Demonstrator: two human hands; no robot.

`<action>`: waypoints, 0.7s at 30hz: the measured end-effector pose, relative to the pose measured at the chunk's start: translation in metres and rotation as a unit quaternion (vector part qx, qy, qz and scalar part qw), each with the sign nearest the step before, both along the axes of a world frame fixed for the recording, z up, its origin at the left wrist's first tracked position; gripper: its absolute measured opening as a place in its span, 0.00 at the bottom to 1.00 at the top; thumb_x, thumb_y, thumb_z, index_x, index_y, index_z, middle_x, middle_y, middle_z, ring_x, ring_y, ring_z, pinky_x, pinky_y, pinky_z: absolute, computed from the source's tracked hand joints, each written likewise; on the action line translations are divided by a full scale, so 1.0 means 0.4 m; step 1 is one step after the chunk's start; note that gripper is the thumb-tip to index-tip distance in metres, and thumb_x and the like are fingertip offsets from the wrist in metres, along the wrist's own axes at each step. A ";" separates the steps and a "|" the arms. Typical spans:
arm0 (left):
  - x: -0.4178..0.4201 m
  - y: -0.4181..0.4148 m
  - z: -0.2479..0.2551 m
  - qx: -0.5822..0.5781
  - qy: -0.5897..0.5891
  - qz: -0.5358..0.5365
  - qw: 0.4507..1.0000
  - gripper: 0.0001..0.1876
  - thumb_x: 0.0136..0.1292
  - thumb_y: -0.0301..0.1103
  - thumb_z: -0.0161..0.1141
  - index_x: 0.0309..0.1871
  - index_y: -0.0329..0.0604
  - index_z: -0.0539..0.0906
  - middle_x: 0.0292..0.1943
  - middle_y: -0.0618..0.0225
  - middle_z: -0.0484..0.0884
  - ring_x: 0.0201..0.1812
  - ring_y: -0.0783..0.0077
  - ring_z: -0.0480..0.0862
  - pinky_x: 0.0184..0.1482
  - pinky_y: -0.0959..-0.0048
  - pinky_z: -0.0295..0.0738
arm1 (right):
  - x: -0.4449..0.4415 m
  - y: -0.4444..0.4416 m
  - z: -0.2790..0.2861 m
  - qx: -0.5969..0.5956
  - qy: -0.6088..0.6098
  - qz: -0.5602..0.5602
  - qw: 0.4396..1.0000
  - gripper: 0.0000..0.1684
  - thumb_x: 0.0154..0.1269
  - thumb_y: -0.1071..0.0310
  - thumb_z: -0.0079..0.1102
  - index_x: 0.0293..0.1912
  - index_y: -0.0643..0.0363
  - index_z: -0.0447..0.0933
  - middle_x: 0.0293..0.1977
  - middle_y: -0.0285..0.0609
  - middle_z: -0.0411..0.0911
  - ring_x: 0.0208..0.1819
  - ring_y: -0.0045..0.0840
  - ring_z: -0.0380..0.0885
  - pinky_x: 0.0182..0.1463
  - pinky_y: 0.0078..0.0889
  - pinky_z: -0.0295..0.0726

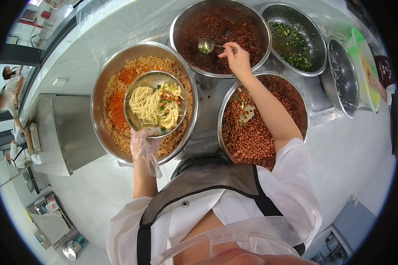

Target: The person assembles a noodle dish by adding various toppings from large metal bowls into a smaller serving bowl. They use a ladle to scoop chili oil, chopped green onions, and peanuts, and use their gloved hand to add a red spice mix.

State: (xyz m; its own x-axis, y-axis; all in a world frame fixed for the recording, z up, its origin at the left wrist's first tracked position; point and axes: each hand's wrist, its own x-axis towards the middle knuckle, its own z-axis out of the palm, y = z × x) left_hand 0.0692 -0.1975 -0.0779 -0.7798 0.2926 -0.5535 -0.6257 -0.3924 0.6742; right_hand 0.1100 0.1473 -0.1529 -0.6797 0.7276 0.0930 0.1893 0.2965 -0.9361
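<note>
My left hand (pixel 144 142), in a clear plastic glove, grips the near rim of a small metal bowl (pixel 127 114). Pale noodles (pixel 144 106) fill that bowl, with chopped greens and reddish-brown beans or nuts on their right side. Beneath it sits a large metal basin (pixel 98 132) of tan crumbly food with orange-red patches. My bare right hand (pixel 236 59) holds a metal ladle (pixel 206 45) by its handle; a little liquid and some green bits lie in its bowl. The ladle is above a basin (pixel 174 31) of dark red chilli-like sauce (pixel 225 25).
Below my right forearm stands a basin of reddish-brown beans or nuts (pixel 252 132). Chopped greens (pixel 295 49) lie in a metal basin at the upper right, beside a dark-looking metal basin (pixel 341 76) and a green-rimmed container (pixel 356 43). Other people (pixel 13 86) work at far left; another person's arm (pixel 379 86) shows at right.
</note>
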 end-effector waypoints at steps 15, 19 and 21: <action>-0.027 0.006 -0.029 0.060 -0.001 -0.023 0.998 0.36 0.44 0.11 0.42 0.63 0.41 0.59 0.53 0.49 0.70 0.48 0.51 0.77 0.47 0.49 0.78 | 0.012 -0.016 0.057 -0.105 0.039 -0.003 0.994 0.12 0.69 0.67 0.45 0.43 0.66 0.72 0.26 0.45 0.81 0.37 0.24 0.80 0.45 0.23 0.74; -0.040 0.028 -0.022 0.012 -0.027 -0.007 1.000 0.38 0.43 0.10 0.42 0.64 0.41 0.58 0.54 0.48 0.69 0.49 0.51 0.76 0.48 0.44 0.77 | 0.073 -0.022 0.157 -0.133 0.120 -0.010 0.984 0.11 0.68 0.68 0.45 0.42 0.66 0.72 0.24 0.45 0.80 0.33 0.26 0.81 0.45 0.26 0.75; -0.048 0.031 -0.032 0.030 -0.020 -0.010 0.999 0.38 0.43 0.10 0.42 0.64 0.42 0.58 0.53 0.47 0.69 0.48 0.50 0.77 0.47 0.45 0.78 | 0.115 -0.068 0.241 -0.131 0.150 0.011 0.980 0.11 0.69 0.69 0.44 0.43 0.66 0.72 0.26 0.47 0.80 0.34 0.25 0.81 0.45 0.26 0.75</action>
State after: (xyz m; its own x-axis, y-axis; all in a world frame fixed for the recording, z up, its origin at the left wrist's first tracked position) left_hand 0.0498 -0.1850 -0.0907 -0.7514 0.3416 -0.5646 -0.6595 -0.4180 0.6248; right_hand 0.1558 0.1199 -0.0565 -0.6664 0.7384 0.1033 -0.1104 0.0394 -0.9931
